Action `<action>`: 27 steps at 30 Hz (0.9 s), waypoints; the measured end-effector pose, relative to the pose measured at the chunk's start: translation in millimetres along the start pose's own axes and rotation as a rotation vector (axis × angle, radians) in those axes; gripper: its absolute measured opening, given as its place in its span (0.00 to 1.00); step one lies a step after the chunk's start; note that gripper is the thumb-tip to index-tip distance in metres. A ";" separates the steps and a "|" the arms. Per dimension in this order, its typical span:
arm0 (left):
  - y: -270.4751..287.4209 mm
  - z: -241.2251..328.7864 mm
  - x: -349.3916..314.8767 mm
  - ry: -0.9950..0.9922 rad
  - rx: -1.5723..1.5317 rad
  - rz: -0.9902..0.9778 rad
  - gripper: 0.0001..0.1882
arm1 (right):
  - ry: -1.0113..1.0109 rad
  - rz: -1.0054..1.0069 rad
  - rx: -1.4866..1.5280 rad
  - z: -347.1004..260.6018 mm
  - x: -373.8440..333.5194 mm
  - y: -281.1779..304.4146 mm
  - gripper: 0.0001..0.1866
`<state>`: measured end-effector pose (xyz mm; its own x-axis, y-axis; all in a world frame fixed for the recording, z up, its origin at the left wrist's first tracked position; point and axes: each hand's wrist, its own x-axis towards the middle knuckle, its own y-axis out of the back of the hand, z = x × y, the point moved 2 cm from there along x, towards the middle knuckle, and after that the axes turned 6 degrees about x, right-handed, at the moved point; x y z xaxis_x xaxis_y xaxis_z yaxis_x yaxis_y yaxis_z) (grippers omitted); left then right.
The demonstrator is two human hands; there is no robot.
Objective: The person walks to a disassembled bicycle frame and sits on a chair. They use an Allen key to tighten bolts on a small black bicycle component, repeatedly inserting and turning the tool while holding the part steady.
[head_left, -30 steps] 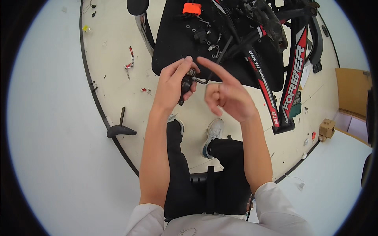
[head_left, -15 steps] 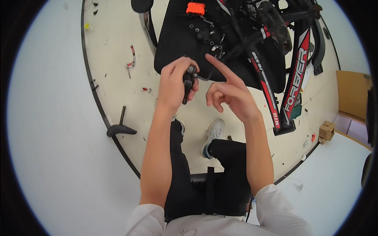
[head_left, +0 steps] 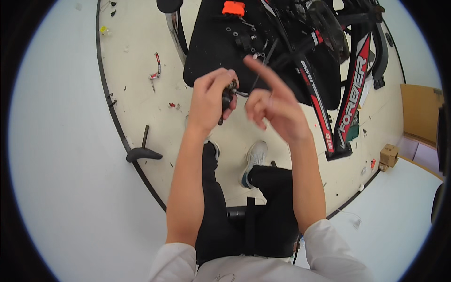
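My left hand (head_left: 210,96) is wrapped round a small black bicycle part (head_left: 227,100), held over the near edge of the black seat. From its side a bent hex key (head_left: 241,94) sticks out to the right. The key's long arm slants up and away, passing behind my right index finger. My right hand (head_left: 277,108) is beside it, index finger stretched out and the other fingers loosely curled, gripping nothing. That finger crosses the key; whether it touches it I cannot tell. The part's exact kind is hidden by my left fingers.
A black and red bicycle frame (head_left: 354,94) leans at the right of the black seat (head_left: 206,51). Nuts, bolts and an orange case (head_left: 233,8) lie on the seat. A bicycle saddle (head_left: 143,154) and a red-and-black lever (head_left: 158,66) are on the floor to the left.
The hex key's long arm has swung round and now points up and to the right. My right hand has shifted slightly, with its index finger blurred. My left hand keeps its hold.
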<state>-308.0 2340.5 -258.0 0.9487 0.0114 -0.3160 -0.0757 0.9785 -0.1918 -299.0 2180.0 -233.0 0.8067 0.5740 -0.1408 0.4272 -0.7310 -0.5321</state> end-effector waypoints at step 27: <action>15.7 4.8 6.1 0.028 -0.172 0.003 0.19 | -0.383 0.052 -0.522 29.2 -2.6 7.4 0.19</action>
<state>-301.9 2356.9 -258.5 0.9396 0.0061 -0.3423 -0.1322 0.9287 -0.3464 -309.8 2183.9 -261.0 0.6704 0.5531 -0.4946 0.6115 -0.7894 -0.0538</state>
